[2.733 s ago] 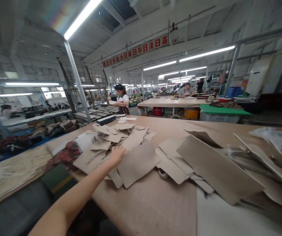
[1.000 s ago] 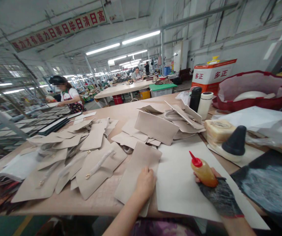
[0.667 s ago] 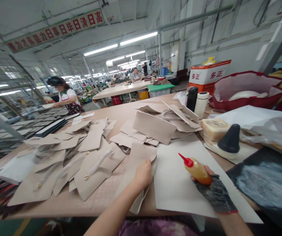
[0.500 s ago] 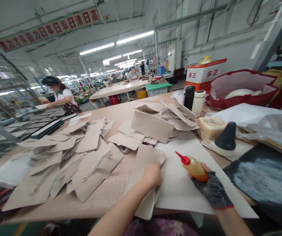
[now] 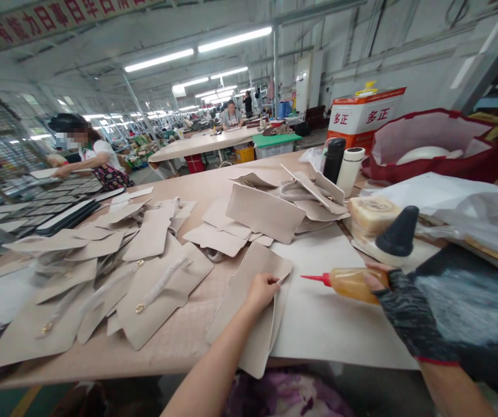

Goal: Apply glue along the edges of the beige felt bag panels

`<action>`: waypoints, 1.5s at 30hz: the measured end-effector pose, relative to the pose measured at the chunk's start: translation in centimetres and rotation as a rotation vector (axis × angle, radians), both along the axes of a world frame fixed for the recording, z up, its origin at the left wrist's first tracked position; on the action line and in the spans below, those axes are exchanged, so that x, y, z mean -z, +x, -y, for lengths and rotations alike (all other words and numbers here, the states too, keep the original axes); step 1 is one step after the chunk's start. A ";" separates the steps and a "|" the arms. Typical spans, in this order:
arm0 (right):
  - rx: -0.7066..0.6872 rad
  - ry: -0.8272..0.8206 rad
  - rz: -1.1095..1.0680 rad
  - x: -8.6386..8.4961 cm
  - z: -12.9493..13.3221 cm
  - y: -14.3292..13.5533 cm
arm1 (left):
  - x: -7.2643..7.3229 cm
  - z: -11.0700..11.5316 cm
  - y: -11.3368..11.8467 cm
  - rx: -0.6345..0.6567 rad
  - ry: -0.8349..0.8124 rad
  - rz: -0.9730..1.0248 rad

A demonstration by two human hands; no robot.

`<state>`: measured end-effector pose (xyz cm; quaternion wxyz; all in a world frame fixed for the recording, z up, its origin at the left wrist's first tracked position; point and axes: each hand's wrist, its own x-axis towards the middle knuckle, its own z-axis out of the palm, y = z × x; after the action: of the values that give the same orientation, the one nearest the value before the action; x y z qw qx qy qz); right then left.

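At the center of the frame, just below the middle, the left hand (image 5: 263, 291) pinches the right-hand edge of a beige panel (image 5: 241, 279), thumb and fingers pressed together on it. The panel lies aslant near the front of the brown-topped table (image 5: 175, 188), its right side showing a second layer parted from the top one and reaching over the edge of a large white sheet (image 5: 314, 333).

Right of center, the right hand (image 5: 390, 289), in a dark gray fingerless glove (image 5: 414, 318) with a red cuff edge, is closed around an amber squeeze bottle (image 5: 351, 284). The bottle lies level in the grip above the sheet, its red nozzle (image 5: 316, 278) pointing left, near the pinched edge but apart from it.

Across the left of the frame spreads a heap of similar beige pieces (image 5: 147, 234), one bearing a wrapped handle (image 5: 164, 284) with a gold-colored fitting (image 5: 139, 308). Above center sits a second heap (image 5: 266, 211). Toward the upper right, a black flask (image 5: 333, 160) and a white flask (image 5: 350, 172) stand side by side; below them is a dark cone (image 5: 400, 231). At upper left, a co-worker (image 5: 105, 162) in a flowered apron holds a pale flat piece (image 5: 43, 173).
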<state>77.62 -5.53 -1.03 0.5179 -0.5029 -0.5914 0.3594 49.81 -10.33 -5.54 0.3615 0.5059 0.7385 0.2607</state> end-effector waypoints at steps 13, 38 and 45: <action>0.032 0.416 0.327 1.8 0.7 -4.3 | 1.5 -0.6 0.0 -0.111 -0.012 0.150; -0.123 0.607 0.435 2.6 -1.6 -3.9 | 1.4 -0.6 0.0 -0.071 0.007 0.129; -0.123 0.583 0.380 3.3 -1.9 -3.7 | 1.4 -0.5 0.0 -0.054 0.023 0.116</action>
<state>73.88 -3.64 -4.30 0.4977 -0.3553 -0.7841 0.1057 49.82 -9.80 -6.89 0.3907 0.4741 0.7266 0.3078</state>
